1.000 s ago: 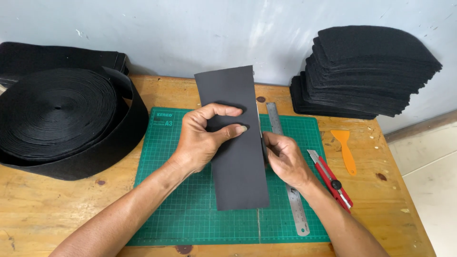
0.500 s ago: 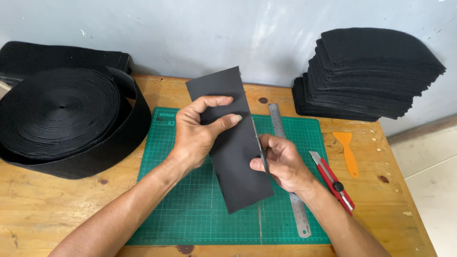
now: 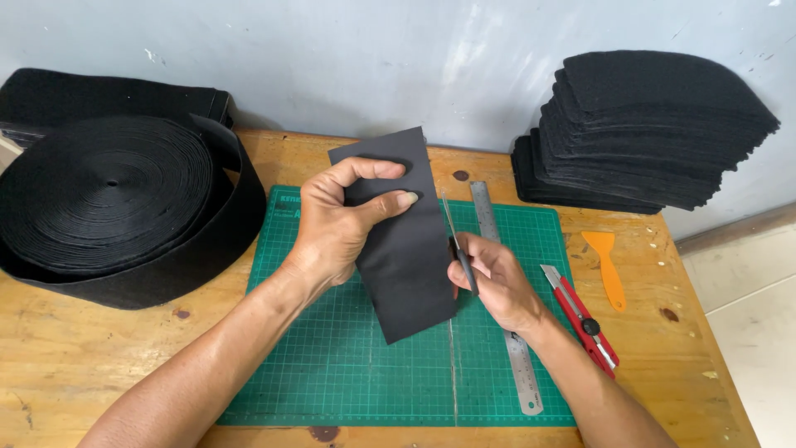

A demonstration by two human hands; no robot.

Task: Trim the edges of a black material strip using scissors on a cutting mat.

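My left hand [image 3: 340, 217] grips a black rectangular sheet [image 3: 402, 249] by its upper part and holds it lifted and tilted over the green cutting mat [image 3: 332, 365]. My right hand [image 3: 493, 278] pinches a thin black strip [image 3: 454, 236] that stands along the sheet's right edge, partly apart from it. A steel ruler [image 3: 506, 332] lies on the mat just right of that hand.
A big roll of black webbing [image 3: 116, 203] fills the left of the wooden table [image 3: 83, 365]. A tall stack of cut black pieces [image 3: 647, 124] sits at the back right. A red utility knife [image 3: 580, 319] and an orange scraper [image 3: 605, 265] lie right of the mat.
The sheet lay flat on the mat; my left hand has lifted and tilted it leftward. My right hand has drawn the thin strip away from its right edge.
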